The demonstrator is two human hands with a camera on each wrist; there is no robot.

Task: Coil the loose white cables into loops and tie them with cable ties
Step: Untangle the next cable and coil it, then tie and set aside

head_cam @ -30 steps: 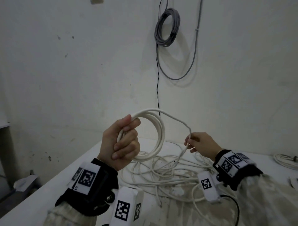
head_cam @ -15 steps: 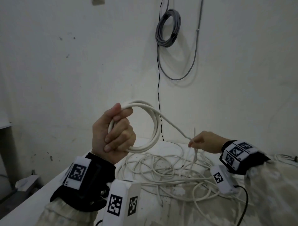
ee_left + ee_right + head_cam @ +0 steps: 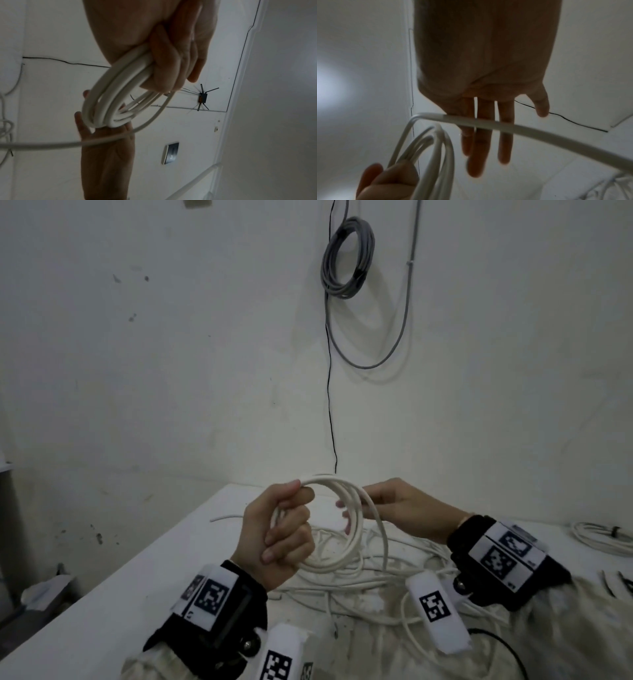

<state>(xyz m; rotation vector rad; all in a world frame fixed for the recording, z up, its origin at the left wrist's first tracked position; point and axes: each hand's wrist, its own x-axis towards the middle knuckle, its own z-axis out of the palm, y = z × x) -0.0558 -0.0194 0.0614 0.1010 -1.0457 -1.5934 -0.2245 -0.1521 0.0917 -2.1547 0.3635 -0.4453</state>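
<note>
White cable coil (image 3: pixel 346 518) sits in left hand's (image 3: pixel 277 537) curled grip; right hand's (image 3: pixel 400 505) spread fingers (image 3: pixel 505 135) touch it.

Pale mottled sleeves (image 3: pixel 582 642), black wrist straps (image 3: pixel 219 625), white square-coded tags, possibly a thin black lead.

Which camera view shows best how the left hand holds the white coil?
Left wrist view: the left hand fingers curl round the coil up close. Head view shows the whole loop; right wrist view only its edge.
</note>
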